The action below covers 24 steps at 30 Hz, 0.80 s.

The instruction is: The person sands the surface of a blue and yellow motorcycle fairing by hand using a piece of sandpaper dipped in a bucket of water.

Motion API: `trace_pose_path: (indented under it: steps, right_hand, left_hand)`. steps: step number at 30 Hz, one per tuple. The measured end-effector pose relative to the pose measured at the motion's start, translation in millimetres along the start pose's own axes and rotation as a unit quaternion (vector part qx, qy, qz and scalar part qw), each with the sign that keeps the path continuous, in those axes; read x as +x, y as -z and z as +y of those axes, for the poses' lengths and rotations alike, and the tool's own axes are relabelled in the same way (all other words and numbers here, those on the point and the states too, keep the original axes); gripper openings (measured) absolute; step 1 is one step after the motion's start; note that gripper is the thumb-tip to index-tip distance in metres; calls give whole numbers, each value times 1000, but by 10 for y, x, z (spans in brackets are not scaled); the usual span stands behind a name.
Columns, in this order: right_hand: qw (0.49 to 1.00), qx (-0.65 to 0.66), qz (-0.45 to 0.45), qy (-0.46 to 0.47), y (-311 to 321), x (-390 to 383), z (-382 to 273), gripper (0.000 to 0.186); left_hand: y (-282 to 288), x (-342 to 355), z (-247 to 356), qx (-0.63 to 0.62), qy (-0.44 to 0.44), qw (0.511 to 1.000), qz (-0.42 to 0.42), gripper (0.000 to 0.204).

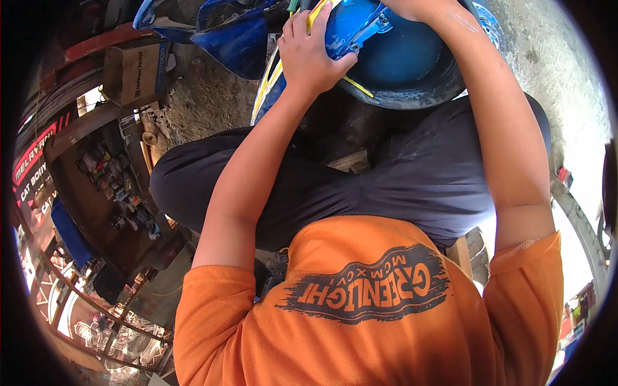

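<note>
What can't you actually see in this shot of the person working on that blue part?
- Right hand: cut off by the top edge in the head view; only the forearm shows.
- Left hand: its palm and whatever it presses are hidden against the blue panel.
- Blue tub: its contents are screened by the panel and arm.
- Small items on the shelf: too small to identify.

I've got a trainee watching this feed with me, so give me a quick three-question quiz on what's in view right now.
1. True or false: the left hand rests on a blue panel.
2. What colour is the person's shirt? A green, B orange, C white.
3. What stands on the ground at upper left?

Key: 1 true. 2 B. 3 A cardboard box. The right hand is mostly out of frame at the top edge, so its grip cannot be judged.
</note>
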State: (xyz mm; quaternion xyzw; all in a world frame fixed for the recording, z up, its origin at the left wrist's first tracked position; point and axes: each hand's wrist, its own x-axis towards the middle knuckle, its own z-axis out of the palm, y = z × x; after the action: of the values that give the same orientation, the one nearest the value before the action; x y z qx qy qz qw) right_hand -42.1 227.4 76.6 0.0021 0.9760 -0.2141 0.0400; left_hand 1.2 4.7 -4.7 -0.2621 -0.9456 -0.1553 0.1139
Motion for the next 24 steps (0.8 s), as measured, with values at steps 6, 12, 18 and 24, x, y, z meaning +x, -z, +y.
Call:
trace_pose_path:
  steps: [6,12,18,24]
  right_hand:
    - [998,-35,-35,-36,12,-29,-75,29]
    - [998,-54,-5,-26,-48,-18,-10,28]
    - [997,-60,-44,-16,-49,-20,-98,28]
    - [999,-41,8,-29,10,-5,-27,29]
  left_hand:
    - [-14,-1,-10,3,-7,1000,7,97]
    - [-14,7,3,-7,-8,1000,11,97]
    - [12,-25,-41,17,-1,1000,-1,97]
    - [-22,-14,-18,13,-7,1000,3,97]
